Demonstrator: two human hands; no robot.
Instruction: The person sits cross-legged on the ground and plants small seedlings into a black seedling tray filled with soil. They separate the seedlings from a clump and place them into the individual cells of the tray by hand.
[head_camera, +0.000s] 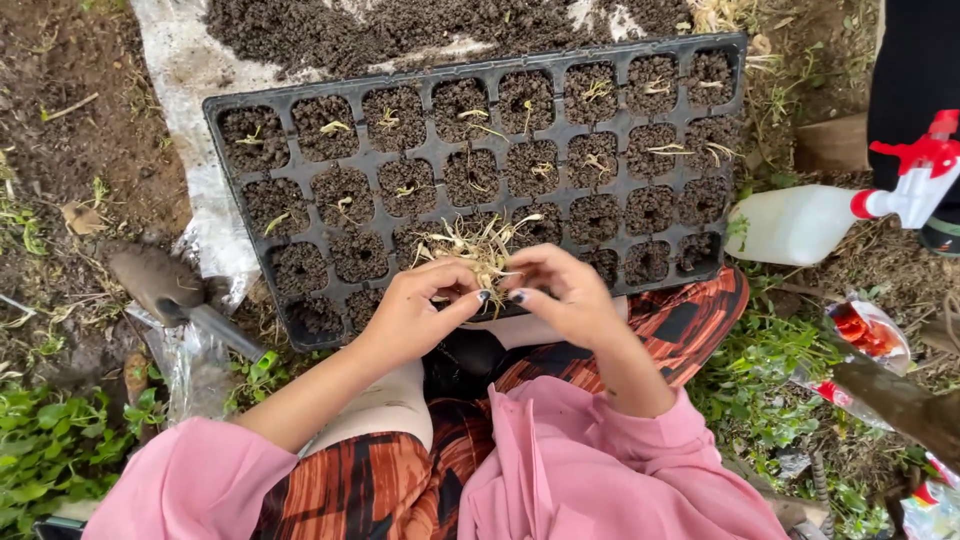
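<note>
Pink sleeves (590, 470) frame both hands over the tray (480, 180). Left hand (420, 310) and right hand (560, 295) pinch a seedling bunch (480, 245): light, limp and probably fragile, best held gently by the stems.

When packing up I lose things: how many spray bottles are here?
1: a white spray bottle with a red trigger, lying on the ground right of the tray. Others may be out of frame.
</note>
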